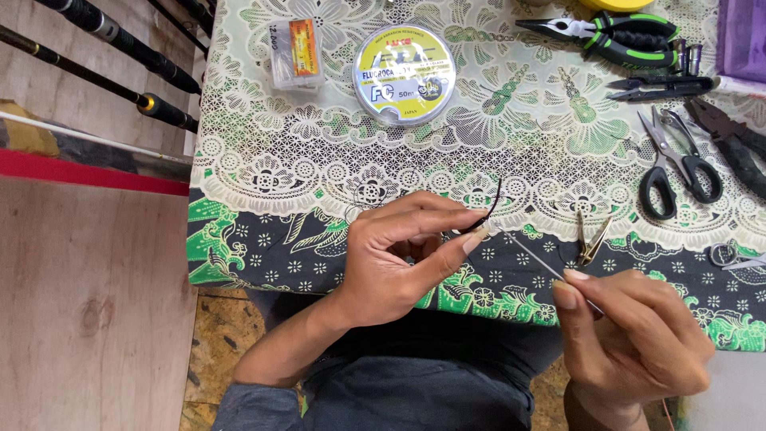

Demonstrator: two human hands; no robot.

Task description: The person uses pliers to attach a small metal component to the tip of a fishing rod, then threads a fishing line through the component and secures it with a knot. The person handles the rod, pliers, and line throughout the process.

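My left hand (391,255) pinches a short black cord (484,215) steady while my right hand (630,335) clamps a thin needle (536,259), tip aimed at the cord's end.

Scissors (678,164), green pliers (618,40), line spool (404,73)

Thin black cord (488,214) curls upward, pinched at its base; slim metal needle (536,262) slants beside it.
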